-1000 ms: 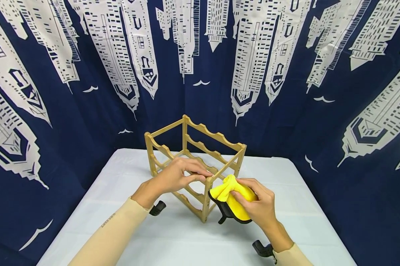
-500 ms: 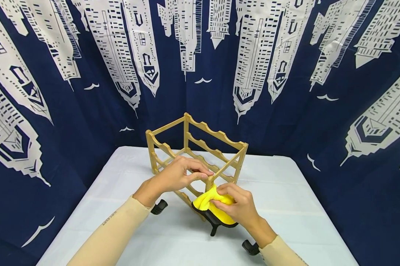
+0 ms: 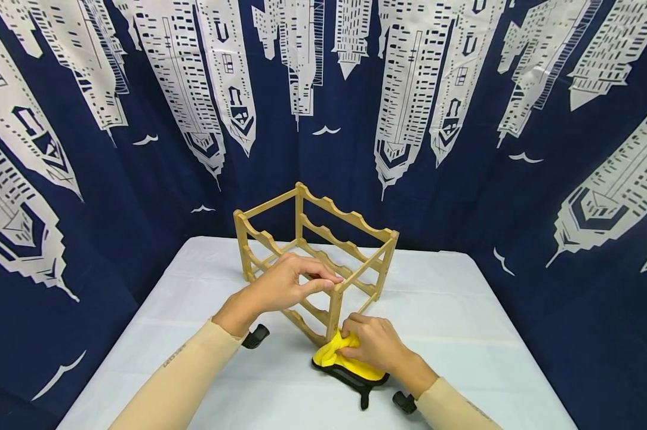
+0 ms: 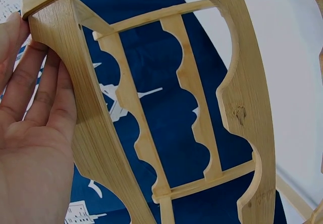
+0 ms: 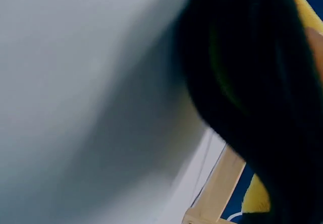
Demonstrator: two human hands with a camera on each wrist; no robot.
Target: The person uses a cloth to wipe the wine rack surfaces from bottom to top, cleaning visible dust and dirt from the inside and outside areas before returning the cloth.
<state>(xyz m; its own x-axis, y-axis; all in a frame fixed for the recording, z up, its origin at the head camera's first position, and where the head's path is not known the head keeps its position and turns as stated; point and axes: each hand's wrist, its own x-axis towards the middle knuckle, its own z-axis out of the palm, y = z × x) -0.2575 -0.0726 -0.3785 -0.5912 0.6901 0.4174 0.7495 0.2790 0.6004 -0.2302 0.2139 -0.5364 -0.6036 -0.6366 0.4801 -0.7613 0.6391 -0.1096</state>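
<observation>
A light wooden wine rack [image 3: 335,313] with scalloped rails stands on the white table, one corner post toward me. At the top of that post my left hand [image 3: 288,283] pinches the corner; in the left wrist view the thumb and fingers of the left hand [image 4: 35,123] lie on either side of the scalloped rail [image 4: 75,77]. Low down, my right hand [image 3: 377,343] grips a bunched yellow cloth [image 3: 331,353] with a black border and a hanging loop, against the foot of the same post. In the right wrist view the cloth's blurred dark side [image 5: 242,93] hides most of the hand.
The white-covered table [image 3: 463,334] extends around the rack. Behind and at both sides hangs a navy curtain [image 3: 345,161] with white building prints. A black wrist device [image 3: 256,336] shows beneath the left wrist, another black device [image 3: 404,402] by the right.
My right hand has moved the cloth leftward and then down the near post, from close to its top to its foot. The left hand stays on the rack's corner, and the rack keeps its place.
</observation>
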